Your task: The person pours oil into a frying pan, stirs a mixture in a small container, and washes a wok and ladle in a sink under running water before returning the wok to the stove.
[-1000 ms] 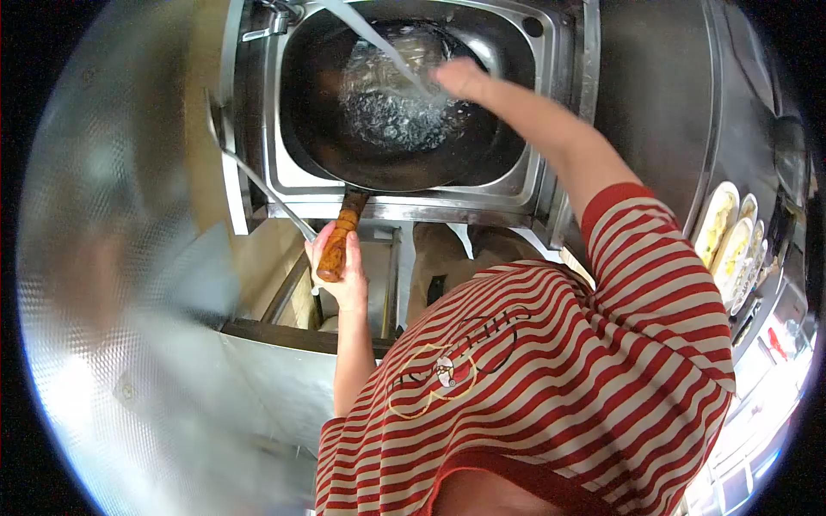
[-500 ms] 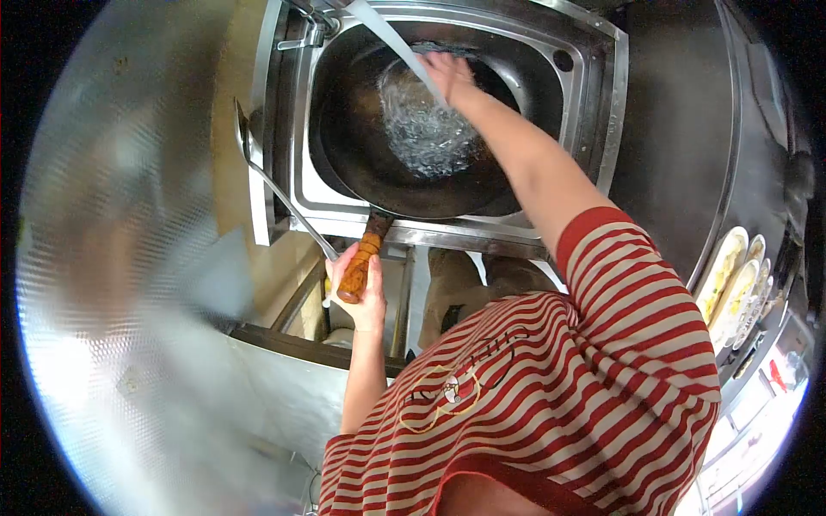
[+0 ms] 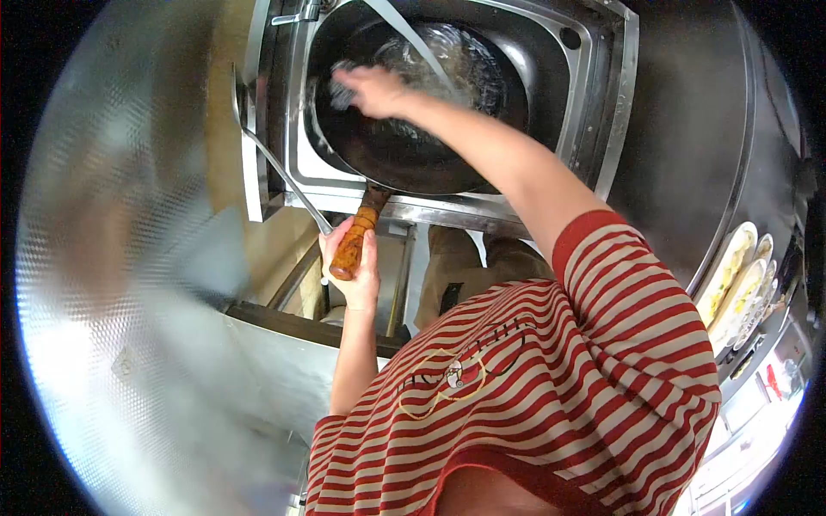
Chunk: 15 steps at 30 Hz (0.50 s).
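Observation:
A dark wok (image 3: pixel 387 159) sits tilted in the sink, with water pooled inside. Its wooden handle (image 3: pixel 354 245) points toward me, and my left hand (image 3: pixel 360 279) is wrapped around it. The same hand also grips the shaft of a long metal utensil (image 3: pixel 284 176); its head, seen edge-on, leans past the sink's left side. My right hand (image 3: pixel 377 91) is at the wok's upper left wall, closed on a grey, shiny steel wool scrubber (image 3: pixel 342 88) that is smeared by motion.
Water (image 3: pixel 404 33) streams from above into the wok. The tap (image 3: pixel 297 15) is at the steel sink's (image 3: pixel 624 112) upper left corner. Several oval plates of food (image 3: pixel 727 271) stand at the right. A textured metal surface (image 3: pixel 103 258) fills the left side.
My right hand has swept left across the wok, from the upper middle to the left wall. My left hand, the handle and the utensil have shifted slightly up in view.

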Each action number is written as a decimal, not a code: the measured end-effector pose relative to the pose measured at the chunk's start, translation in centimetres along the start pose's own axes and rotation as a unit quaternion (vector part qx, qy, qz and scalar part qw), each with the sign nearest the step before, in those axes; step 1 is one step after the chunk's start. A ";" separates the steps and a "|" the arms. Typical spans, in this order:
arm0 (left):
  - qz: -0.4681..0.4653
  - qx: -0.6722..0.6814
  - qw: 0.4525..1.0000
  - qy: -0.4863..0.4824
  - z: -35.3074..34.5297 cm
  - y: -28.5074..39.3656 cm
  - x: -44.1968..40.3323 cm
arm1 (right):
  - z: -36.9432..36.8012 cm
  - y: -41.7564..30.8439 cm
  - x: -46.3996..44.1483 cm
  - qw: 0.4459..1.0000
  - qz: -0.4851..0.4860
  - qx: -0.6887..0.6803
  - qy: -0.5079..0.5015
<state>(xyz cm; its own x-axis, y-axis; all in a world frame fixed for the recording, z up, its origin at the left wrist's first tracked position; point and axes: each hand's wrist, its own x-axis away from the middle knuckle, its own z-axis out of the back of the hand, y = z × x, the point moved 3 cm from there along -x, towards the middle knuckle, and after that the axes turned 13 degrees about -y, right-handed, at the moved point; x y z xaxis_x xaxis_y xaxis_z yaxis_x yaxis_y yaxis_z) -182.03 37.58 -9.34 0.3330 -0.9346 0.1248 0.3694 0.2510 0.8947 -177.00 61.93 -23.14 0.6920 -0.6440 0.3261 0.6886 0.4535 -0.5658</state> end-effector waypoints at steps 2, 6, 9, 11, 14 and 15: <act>-0.007 -0.014 1.000 -0.006 0.1 -0.1 0.1 | 1.3 7.3 -0.2 0.997 -0.061 0.010 0.044; -0.006 -0.003 1.000 0.002 -0.1 -0.2 0.3 | 0.7 15.7 6.6 0.932 -0.128 0.324 0.103; -0.029 -0.029 0.999 -0.001 -0.2 0.1 0.2 | -2.8 11.6 12.1 0.950 -0.169 0.234 -0.119; -0.049 -0.065 0.996 -0.022 -0.2 0.1 0.1 | -3.6 5.4 13.2 0.950 -0.125 0.160 -0.237; -0.014 -0.029 0.999 -0.022 -0.1 -0.1 0.1 | -4.7 -0.3 9.9 0.993 -0.003 -0.035 -0.110; -0.016 -0.031 0.999 -0.026 -0.2 0.0 0.1 | -4.4 -0.8 7.6 0.997 0.021 -0.045 -0.056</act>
<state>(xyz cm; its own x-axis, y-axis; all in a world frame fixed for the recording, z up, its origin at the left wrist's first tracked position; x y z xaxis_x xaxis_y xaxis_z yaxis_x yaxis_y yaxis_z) -181.81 37.53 -9.44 0.2762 -0.9536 0.1202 0.4334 0.2352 0.8700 -173.21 53.93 -23.53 0.7431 -0.5506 0.3802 0.6399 0.4186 -0.6444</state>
